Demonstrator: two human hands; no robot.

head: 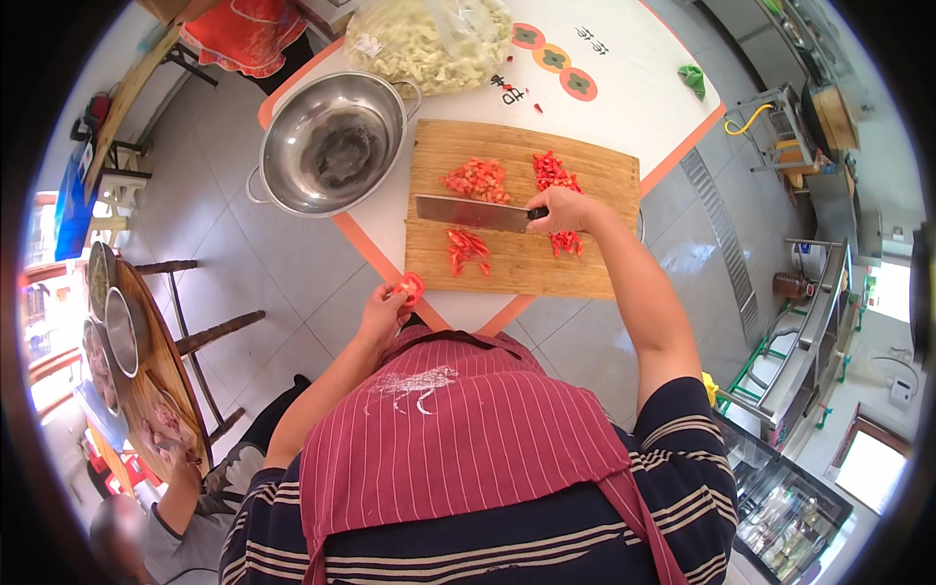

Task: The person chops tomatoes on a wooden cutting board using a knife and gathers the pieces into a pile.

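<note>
My right hand [563, 210] grips the dark handle of a cleaver [468, 212], whose wide blade lies across the wooden cutting board [512, 278]. Between the fingers of my left hand [384, 311] is a cut red vegetable piece [412, 287], tomato or pepper, just off the board's near left corner. Beyond the blade sits a heap of diced red pieces [477, 180]. Nearer to me lie red strips [466, 252]. More chopped red pieces [552, 170] form a row at the right, partly hidden by my right hand.
A steel two-handled bowl [292, 161] stands left of the board on the white table [621, 88]. Behind it rests a plastic bag of pale cut vegetables [431, 44]. A green cloth [692, 80] lies near the right edge. At lower left, another person's hand [183, 461] works at a wooden table [157, 365].
</note>
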